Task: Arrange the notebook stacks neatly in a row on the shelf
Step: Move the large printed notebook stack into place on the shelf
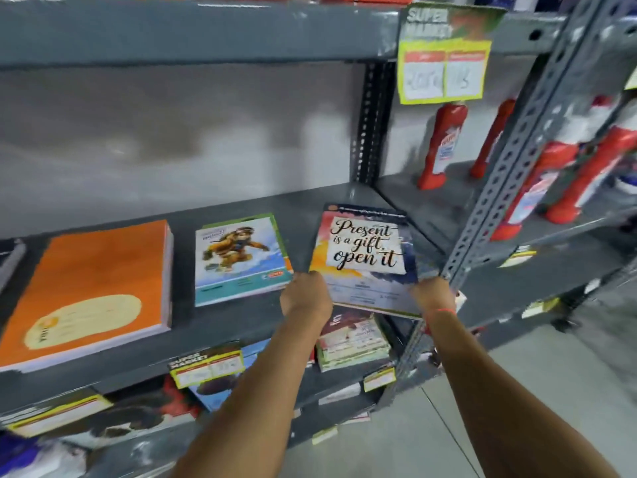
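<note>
A stack of notebooks with a "Present is a gift, open it" cover [365,250] lies at the right end of the grey shelf [303,208], its near edge hanging over the shelf front. My left hand [305,298] grips its near left corner and my right hand [432,296] grips its near right corner. To its left on the same shelf sits a stack with a cartoon figure cover [239,260]. Further left lies a thick orange stack [89,291]. A dark stack's edge [10,260] shows at the far left.
A perforated grey upright [499,181] stands just right of my right hand. Red bottles [443,146] fill the neighbouring shelf. More notebook stacks [351,339] sit on the shelves below, with price tags [206,369] on the shelf fronts. Tiled floor lies at lower right.
</note>
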A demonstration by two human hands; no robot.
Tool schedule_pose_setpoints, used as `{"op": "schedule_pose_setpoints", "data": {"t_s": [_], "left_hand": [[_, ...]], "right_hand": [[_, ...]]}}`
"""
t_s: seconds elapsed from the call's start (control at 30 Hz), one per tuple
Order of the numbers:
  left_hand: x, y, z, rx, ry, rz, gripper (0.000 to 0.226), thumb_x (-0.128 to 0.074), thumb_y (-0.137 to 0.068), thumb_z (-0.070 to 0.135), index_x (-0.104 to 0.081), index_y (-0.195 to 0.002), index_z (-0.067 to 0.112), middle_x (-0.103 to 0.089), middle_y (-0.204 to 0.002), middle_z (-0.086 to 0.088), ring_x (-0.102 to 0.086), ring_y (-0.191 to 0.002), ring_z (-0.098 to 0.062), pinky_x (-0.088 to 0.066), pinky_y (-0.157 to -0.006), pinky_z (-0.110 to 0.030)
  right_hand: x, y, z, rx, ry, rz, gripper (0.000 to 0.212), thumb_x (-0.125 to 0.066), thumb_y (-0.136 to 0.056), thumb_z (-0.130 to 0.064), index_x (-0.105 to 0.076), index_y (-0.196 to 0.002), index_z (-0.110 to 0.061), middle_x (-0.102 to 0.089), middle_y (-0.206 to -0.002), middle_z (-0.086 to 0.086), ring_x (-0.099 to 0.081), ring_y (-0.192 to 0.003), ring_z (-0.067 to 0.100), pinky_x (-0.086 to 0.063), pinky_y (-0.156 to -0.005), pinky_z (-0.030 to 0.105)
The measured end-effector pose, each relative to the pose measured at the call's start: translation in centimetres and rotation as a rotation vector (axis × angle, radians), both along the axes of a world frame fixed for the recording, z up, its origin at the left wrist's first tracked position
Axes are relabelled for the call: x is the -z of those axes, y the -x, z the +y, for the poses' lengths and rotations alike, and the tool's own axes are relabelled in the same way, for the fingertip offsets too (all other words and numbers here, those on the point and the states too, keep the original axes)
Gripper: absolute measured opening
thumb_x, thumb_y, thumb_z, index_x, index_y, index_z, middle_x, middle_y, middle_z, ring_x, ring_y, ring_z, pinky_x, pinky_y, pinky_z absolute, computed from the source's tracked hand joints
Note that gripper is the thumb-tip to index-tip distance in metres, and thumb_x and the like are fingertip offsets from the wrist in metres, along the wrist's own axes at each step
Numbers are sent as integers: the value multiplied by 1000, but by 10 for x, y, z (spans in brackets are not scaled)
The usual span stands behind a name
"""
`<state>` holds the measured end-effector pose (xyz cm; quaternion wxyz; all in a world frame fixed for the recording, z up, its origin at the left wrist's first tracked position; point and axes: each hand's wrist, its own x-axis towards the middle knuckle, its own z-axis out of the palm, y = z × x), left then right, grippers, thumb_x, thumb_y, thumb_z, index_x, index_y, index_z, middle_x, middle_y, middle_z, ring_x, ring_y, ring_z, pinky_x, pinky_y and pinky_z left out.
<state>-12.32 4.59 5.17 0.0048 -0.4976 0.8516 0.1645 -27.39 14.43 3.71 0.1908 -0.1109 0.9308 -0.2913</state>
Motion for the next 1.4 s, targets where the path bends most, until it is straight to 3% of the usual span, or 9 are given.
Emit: {"op": "schedule_pose_setpoints", "data": {"t_s": [0.37, 0.53, 0.67, 0.77, 0.93, 1.03, 1.17, 1.33, 1.4], "left_hand": [[2, 14, -5, -233, -214, 150, 54, -49, -88, 10, -28, -137, 4, -43, -137, -19, -54, -115, -36, -49, -86, -45], [-9, 17, -8, -260, -359, 405, 21, -51, -83, 6, -59, -98, -5, -64, -109, -25, -60, -75, -28, -46, -54, -32], [-29, 11, -10, -269, -376, 585, 18, -52, -82, 4, -50, -64, 4, -55, -68, -14, -52, -65, -25, -28, -47, -25], [-45, -9, -18, -279, -359, 638, 33, -53, -81, 4, -36, -54, 12, -41, -60, -3, -41, -57, -18, -27, -47, -25], [-68, -77, -45, -281, -295, 754, 11, -56, -77, 4, -55, -69, 12, -57, -79, -10, -52, -73, -23, -37, -65, -30], [-82, -148, -65, -349, -248, 824, 20, -59, -69, 12, -48, -54, 16, -55, -73, -12, -49, -72, -23, -34, -66, -30], [-91, -253, -89, -436, -146, 803, 20, -57, -61, 19, -40, -50, 16, -43, -59, -5, -40, -64, -21, -30, -62, -29], [-84, -393, -132, -499, -88, 807, 26, -64, -69, 14, -68, -87, -4, -68, -100, -28, -63, -95, -37, -50, -83, -42], [-78, -450, -149, -530, -98, 825, 12, -64, -65, 16, -67, -72, 7, -68, -93, -25, -64, -89, -35, -49, -80, -42]], "right_hand": [[5, 17, 1, 111, 343, -275, 41, -60, -84, -6, -54, -121, 10, -58, -105, 15, -46, -88, 19, -45, -63, 23], [-24, 13, 13, -149, 16, 87, 47, -52, -88, -5, -44, -134, -12, -61, -116, 4, -59, -109, 19, -47, -87, 20], [-25, 24, 2, -19, 390, -142, 39, -51, -88, -11, -55, -125, 2, -37, -63, -9, -39, -57, 4, -37, -40, 2], [-38, 13, -3, -6, 421, -105, 30, -52, -87, -10, -63, -112, 3, -40, -61, -7, -47, -70, 15, -43, -53, 19], [-59, -33, -53, -33, 596, -70, 31, -62, -80, -8, -45, -55, -17, -53, -75, 9, -47, -80, 18, -40, -72, 24], [-79, -99, -92, -117, 715, -161, 30, -58, -85, -10, -46, -57, -15, -50, -89, 13, -45, -89, 17, -39, -64, 9], [-89, -194, -130, -272, 702, -155, 18, -57, -83, -13, -56, -65, -16, -56, -85, 9, -53, -87, 20, -42, -78, 31], [-88, -335, -179, -332, 808, -174, 36, -57, -82, -5, -44, -53, -22, -54, -73, 8, -47, -78, 18, -38, -56, 21], [-79, -390, -202, -361, 805, -190, 37, -56, -82, -2, -43, -51, -19, -50, -64, 5, -45, -75, 19, -32, -51, 24]]}}
